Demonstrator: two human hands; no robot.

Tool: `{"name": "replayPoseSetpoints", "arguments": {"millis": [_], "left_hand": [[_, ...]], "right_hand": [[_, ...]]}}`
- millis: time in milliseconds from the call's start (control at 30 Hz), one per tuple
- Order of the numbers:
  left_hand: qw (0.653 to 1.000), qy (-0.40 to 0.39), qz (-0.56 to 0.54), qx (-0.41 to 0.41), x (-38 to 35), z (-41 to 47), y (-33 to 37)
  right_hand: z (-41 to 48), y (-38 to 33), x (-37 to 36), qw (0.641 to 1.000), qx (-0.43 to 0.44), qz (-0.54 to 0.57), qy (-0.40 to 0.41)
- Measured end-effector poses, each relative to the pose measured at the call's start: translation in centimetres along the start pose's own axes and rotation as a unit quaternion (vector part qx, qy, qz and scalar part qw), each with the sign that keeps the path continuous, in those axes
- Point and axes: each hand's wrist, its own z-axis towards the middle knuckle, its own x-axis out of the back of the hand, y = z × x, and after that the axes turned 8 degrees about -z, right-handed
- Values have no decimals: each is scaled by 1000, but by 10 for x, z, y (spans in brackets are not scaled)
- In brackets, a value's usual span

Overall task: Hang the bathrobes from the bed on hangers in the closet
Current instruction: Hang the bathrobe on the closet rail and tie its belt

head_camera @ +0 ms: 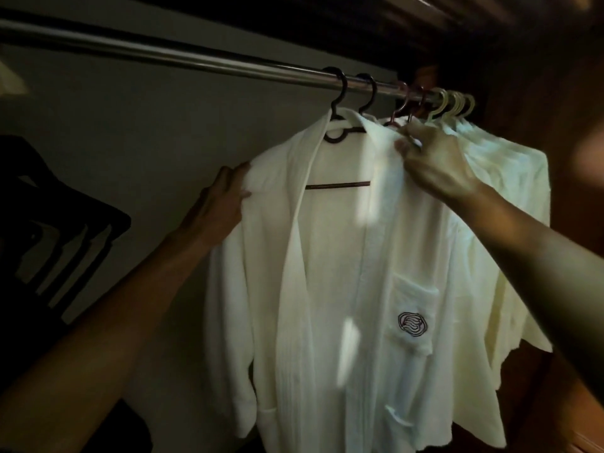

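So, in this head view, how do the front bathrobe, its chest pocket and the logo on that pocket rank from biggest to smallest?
1. front bathrobe, by far the largest
2. chest pocket
3. logo, which sits inside the pocket
All three are on one garment, so nearness to the camera hardly skews the order.

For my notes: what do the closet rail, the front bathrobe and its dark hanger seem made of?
Closet rail: polished metal, likely steel or chrome, judging by its bright streak of reflection. Front bathrobe: soft white cloth, probably cotton, matte, hanging in loose folds; weave too blurred to tell. Dark hanger: probably moulded plastic, smooth; dim light leaves painted wood open.
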Motion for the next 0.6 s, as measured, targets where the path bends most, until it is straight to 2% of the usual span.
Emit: {"name": "replayPoseSetpoints", "arguments": {"millis": [100,200,300,333,400,467,500,567,600], "left_hand": [[1000,-8,-4,-14,8,1,0],[998,32,25,-42,22,7,1],[995,90,18,-33,37,26,24],[995,104,0,-10,39,37,34],[987,102,-68,108,42,69,47],[951,54,-168,253,41,94,40],[932,-1,-210,295,37,97,35],[900,-122,-277,313,27,86,23],[888,-147,-303,312,21,79,18]], "right_hand": [[1,4,2,1000,2,-4,7],[3,5,2,1000,12,-13,12],[0,8,0,999,21,-21,28],[-2,9,-2,999,22,-21,31],[-2,9,-4,999,18,-14,34],[-3,8,-4,999,13,1,32],[-3,9,-4,999,13,4,30],[-3,9,-1,1000,13,-2,21],[-3,9,1,1000,14,-6,15]]}}
